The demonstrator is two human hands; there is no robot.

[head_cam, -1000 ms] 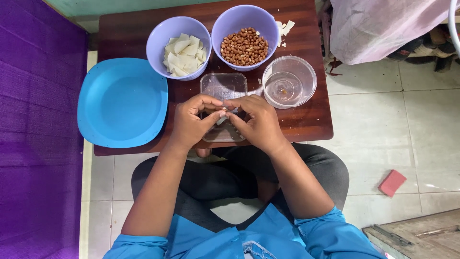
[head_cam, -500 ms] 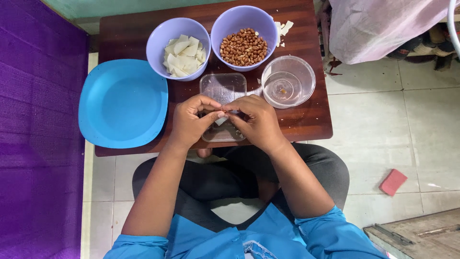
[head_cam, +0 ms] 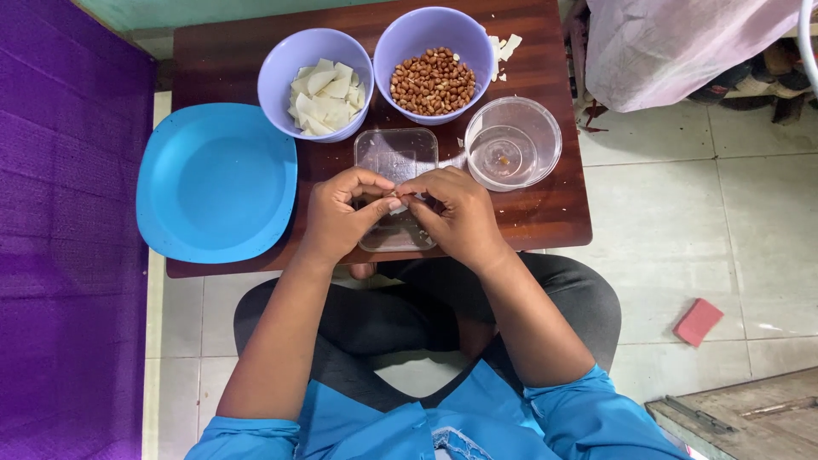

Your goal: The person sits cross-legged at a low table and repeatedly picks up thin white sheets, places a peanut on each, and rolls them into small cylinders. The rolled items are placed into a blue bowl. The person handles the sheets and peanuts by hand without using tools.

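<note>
Clear plastic tray [head_cam: 396, 158] on desk [head_cam: 545, 213] under my hands | left hand [head_cam: 341, 217], right hand [head_cam: 460, 213]: fingers pinching one small item [head_cam: 399, 199] together | peanuts bowl [head_cam: 434, 60] beyond.

What the fingers hide

A small pale thing [head_cam: 397, 201] is pinched between the left hand [head_cam: 341, 217] and the right hand [head_cam: 456, 213], too small and too covered by fingertips to identify. The hands cover the near half of the clear tray [head_cam: 396, 158]. The pink cloth [head_cam: 673, 47] and the wooden board [head_cam: 750, 422] are cut off by the picture's edges.
</note>
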